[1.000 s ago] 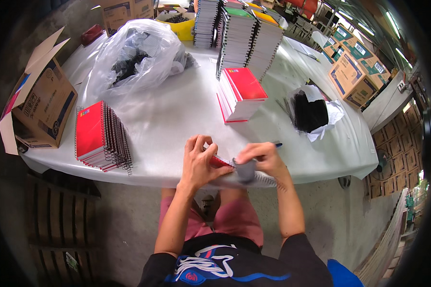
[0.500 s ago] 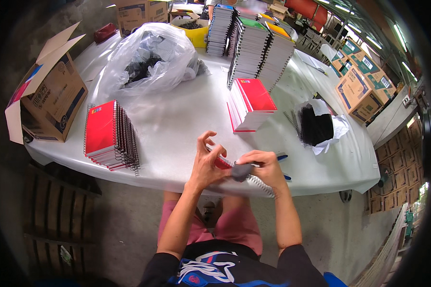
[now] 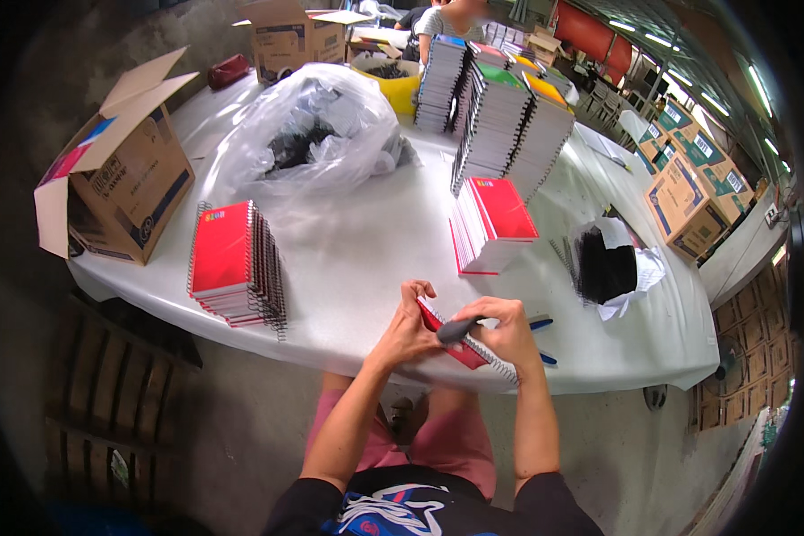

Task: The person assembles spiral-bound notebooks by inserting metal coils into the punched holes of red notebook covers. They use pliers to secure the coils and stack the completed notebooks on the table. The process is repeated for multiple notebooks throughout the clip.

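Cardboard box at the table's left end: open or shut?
The cardboard box is open: its flaps stand spread away from its body.

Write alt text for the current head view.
A person's left-hand grip holds a red notebook at a white-covered table; the right-hand grip holds a dark grey object over the notebook's spiral binding. Two red notebook stacks sit farther back.

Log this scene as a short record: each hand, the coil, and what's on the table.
left hand: holding a red notebook
right hand: holding a dark grey rounded object over the notebook's edge
coil: along that edge, extending past the right hand
table, left: stacked red coil-bound notebooks
table, centre: red-covered stack
table, right: black bundle in white wrapping
table, back: plastic bag
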Tool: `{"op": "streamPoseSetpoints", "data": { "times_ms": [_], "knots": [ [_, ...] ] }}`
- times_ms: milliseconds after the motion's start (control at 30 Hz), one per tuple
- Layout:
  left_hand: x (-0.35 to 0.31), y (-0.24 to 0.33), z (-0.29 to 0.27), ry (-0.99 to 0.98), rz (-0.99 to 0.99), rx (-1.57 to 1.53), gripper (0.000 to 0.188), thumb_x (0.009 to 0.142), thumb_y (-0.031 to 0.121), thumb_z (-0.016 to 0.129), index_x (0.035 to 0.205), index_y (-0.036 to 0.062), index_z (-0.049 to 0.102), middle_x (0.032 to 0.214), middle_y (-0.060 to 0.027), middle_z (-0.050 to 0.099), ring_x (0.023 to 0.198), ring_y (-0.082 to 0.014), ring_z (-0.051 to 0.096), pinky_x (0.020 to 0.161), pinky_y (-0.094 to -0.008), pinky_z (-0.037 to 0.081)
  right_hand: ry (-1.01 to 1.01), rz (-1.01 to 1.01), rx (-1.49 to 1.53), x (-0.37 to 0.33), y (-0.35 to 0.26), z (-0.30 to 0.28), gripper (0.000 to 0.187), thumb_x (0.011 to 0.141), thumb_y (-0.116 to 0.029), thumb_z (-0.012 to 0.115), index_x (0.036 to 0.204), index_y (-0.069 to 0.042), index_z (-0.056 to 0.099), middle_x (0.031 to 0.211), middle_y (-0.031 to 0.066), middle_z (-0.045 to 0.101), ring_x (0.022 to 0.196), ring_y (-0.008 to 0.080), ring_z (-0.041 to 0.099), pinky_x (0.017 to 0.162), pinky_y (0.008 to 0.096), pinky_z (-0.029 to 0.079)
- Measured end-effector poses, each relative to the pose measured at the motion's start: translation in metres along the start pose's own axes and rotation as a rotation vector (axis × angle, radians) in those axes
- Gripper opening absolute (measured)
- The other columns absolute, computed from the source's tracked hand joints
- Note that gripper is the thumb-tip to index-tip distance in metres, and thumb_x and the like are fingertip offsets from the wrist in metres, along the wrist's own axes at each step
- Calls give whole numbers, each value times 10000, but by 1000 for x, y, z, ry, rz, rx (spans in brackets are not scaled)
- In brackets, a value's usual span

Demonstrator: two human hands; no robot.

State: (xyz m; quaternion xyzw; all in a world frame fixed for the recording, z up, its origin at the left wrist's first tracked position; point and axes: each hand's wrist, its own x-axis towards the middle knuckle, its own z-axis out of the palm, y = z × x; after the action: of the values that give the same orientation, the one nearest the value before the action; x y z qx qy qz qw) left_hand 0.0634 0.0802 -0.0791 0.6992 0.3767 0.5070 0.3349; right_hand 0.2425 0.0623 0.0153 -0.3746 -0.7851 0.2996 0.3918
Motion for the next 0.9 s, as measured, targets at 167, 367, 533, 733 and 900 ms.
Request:
{"op": "streamPoseSetpoints", "data": {
  "times_ms": [167,367,533,733,900],
  "knots": [
    [0,-2,5,71,176,0,1003,476,429,913,1088,86,196,1031,-122,304,1018,-267,362,936,-375,361,77,54,467,-2,14,6,302,659,131,601,897,-14,716,848,101,703,754,170,662,689,299,510],
    [-1,-7,3,33,133,-9,966,547,389,894,1089,111,145,1032,-116,313,1026,-250,349,933,-371,325,207,241,-344,3,30,2,196,698,-50,643,879,-44,718,833,153,677,772,251,659,727,331,507],
    [-2,12,0,102,-205,-326,534,796,275,757,1038,49,338,903,-53,421,846,-160,436,812,-292,404,424,339,-774,-32,80,-57,488,721,-117,690,1200,-136,604,1178,140,600,1070,331,561,935,407,418],
    [-11,26,-16,429,-278,-673,184,778,69,751,873,28,599,810,-6,622,728,-70,576,677,-210,484,193,206,-698,-89,56,-60,644,779,-348,687,1347,-144,463,1399,173,378,1281,364,364,1038,472,292],
    [-23,64,-28,633,-226,-463,177,717,-45,764,829,23,645,821,-24,632,740,-81,577,667,-207,485,-48,155,-826,-106,55,-52,543,837,-396,599,1303,-130,513,1276,164,469,1224,373,389,1047,460,273]
  ]
}}
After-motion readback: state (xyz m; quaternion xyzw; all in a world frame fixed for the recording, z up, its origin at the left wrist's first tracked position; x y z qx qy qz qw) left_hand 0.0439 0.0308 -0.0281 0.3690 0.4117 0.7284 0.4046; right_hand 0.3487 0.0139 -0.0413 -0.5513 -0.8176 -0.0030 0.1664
